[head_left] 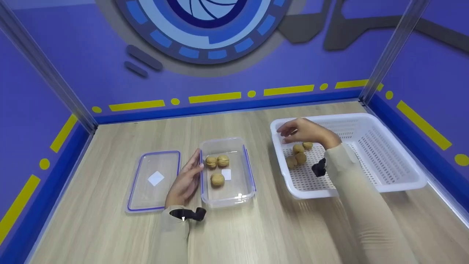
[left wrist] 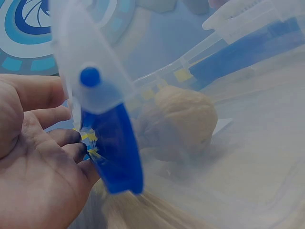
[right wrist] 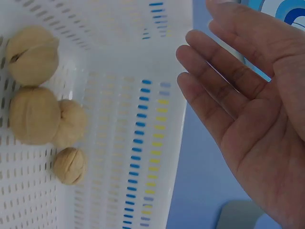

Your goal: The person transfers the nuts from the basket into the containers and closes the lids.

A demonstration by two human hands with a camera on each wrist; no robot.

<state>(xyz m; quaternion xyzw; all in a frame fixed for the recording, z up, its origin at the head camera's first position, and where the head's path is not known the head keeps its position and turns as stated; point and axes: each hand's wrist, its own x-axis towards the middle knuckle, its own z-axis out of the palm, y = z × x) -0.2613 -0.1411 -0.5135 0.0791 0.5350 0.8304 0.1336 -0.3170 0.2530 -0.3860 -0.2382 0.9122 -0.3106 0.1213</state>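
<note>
My left hand point(head_left: 184, 183) touches the left side of a clear plastic food container point(head_left: 240, 200) with blue clips. In the left wrist view its fingers lie against a hanging blue clip point(left wrist: 114, 148), relaxed. Three walnuts point(head_left: 217, 179) lie in the container, and one walnut point(left wrist: 183, 121) shows blurred through its wall. Above the left rim of a white perforated basket point(head_left: 397, 161), my right hand point(head_left: 306, 131) hovers with loosely bent fingers. Its palm holds nothing in the right wrist view. Several walnuts point(right wrist: 35, 114) cluster at the basket's left end.
Left of the container, a clear lid point(head_left: 146, 194) with a blue seal and white label lies flat on the wooden table point(head_left: 253, 234). Purple-blue panels point(head_left: 220, 80) enclose the table at the back and both sides.
</note>
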